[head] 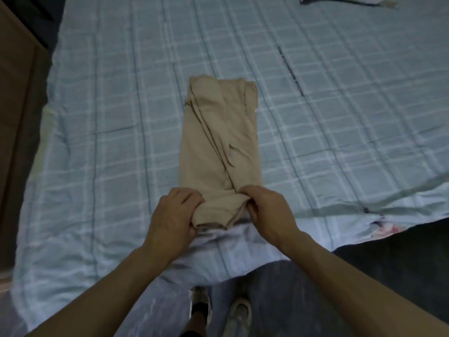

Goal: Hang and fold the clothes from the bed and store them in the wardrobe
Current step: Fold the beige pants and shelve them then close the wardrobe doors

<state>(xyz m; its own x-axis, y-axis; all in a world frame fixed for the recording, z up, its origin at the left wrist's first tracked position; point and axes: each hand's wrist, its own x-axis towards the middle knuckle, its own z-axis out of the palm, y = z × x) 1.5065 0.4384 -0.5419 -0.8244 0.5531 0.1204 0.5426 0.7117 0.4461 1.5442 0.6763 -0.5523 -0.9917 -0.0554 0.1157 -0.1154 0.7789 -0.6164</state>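
Dim bedroom, bed under a pale blue checked sheet filling pretty much the whole view. Far left, a brown wooden panel right beside the bed edge, can't tell what kind of furniture.

Dead centre on the sheet, a beige garment, folded into a long narrow strip running away from the person, with a loose strap or tie lying across the upper layers. Near end of the strip lifted off the sheet and turned over, gripped at both corners. Left hand on the left corner, fingers curled round the fold. Right hand on the right corner, fingers tucked under the edge, pinching the cloth. Bare forearms coming in from the bottom corners.

Down low between the arms, light-coloured shoes on the floor, just past the hanging sheet. Further right, a floral patch of bedding at the bed's edge. Top right corner, a bit of another light fabric with a dark border, mostly cut off.
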